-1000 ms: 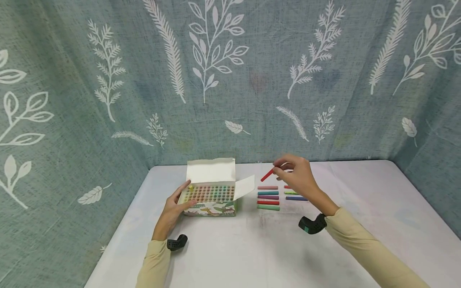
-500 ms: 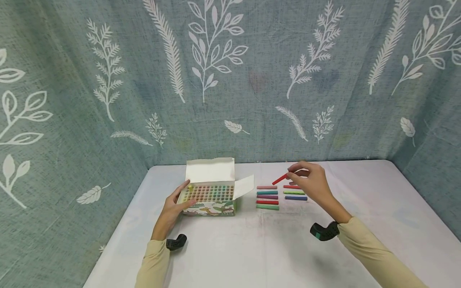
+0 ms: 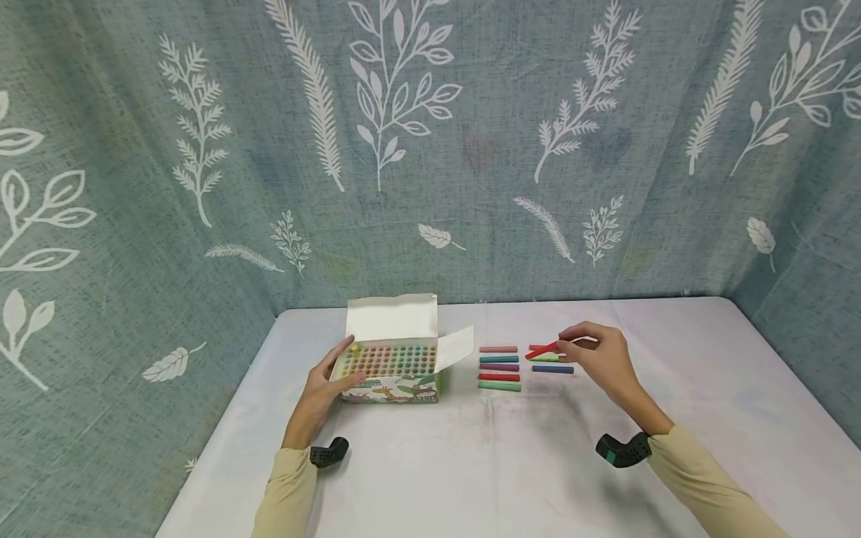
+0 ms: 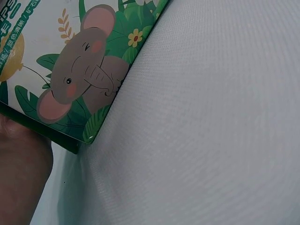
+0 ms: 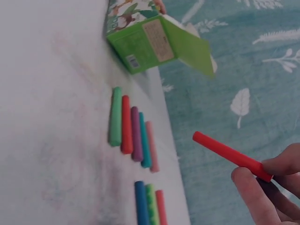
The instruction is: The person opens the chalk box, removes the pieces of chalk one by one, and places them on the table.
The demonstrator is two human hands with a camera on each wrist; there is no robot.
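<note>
My left hand (image 3: 321,392) grips the left end of an open chalk box (image 3: 397,390), its thumb over the front edge. Rows of round chalk ends fill the box. In the left wrist view the box's printed side (image 4: 75,70) shows an elephant. My right hand (image 3: 602,362) pinches a red chalk stick (image 5: 229,153) by one end, between thumb and fingers, above the table. Below it lie a blue chalk (image 3: 553,369), a light green chalk (image 3: 543,359) and another red chalk (image 5: 161,206). The right hand partly covers this short column in the head view.
Between box and right hand lies a column of several chalks: pink (image 3: 498,349), teal (image 3: 499,359), purple (image 3: 499,368), red (image 3: 499,377) and green (image 3: 500,386). The box's side flap (image 3: 456,349) sticks out toward them. A patterned curtain (image 3: 430,149) hangs behind the white table (image 3: 430,471).
My right hand has moved right and toward me with the red chalk, from above the left column to above the right one. The left hand and box have stayed put.
</note>
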